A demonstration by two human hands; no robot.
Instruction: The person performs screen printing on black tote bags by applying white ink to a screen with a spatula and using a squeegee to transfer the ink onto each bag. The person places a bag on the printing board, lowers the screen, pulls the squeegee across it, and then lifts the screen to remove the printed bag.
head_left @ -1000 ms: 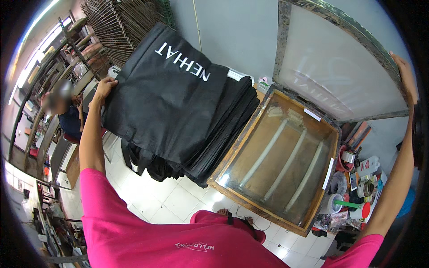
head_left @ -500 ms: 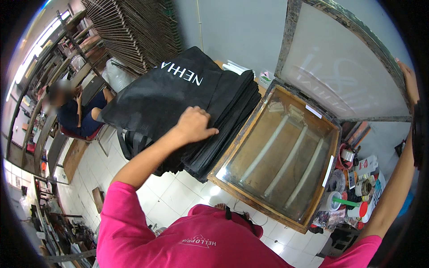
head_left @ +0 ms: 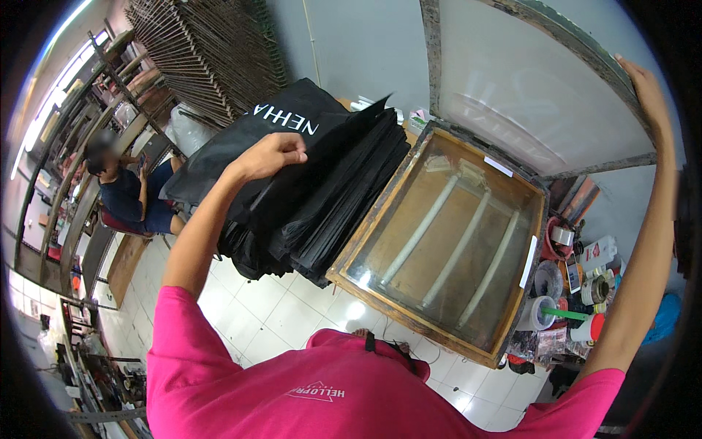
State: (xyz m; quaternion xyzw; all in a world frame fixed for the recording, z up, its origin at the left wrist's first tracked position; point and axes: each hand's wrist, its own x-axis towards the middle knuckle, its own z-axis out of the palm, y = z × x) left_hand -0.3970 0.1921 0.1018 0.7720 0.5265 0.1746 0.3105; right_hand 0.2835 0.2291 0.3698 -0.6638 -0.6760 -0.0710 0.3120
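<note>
My left hand [head_left: 272,155] is closed with its fingertips pinched on the edge of the top black fabric bag [head_left: 296,110], which has white lettering. That bag's edge is raised off the thick stack of black bags [head_left: 344,205] beneath it. At the upper right, my right hand [head_left: 645,91] grips the outer edge of a printing screen frame [head_left: 578,33], holding it tilted up. The screen's pale mesh shows faint lettering. Below the raised screen lies a glass-topped wooden box [head_left: 413,318] with several pale tubes inside; nothing lies on the glass.
Right of the box stand a white tub [head_left: 539,313] with a green handle, a white bottle [head_left: 598,252], a red container [head_left: 557,238] and other supplies. A metal rack [head_left: 208,58] leans at the back wall. A person [head_left: 131,186] sits at far left beside shelves.
My left hand has moved left and up, pulling the top bag's edge up from the stack. My right hand and the screen have shifted a little leftward in view.
</note>
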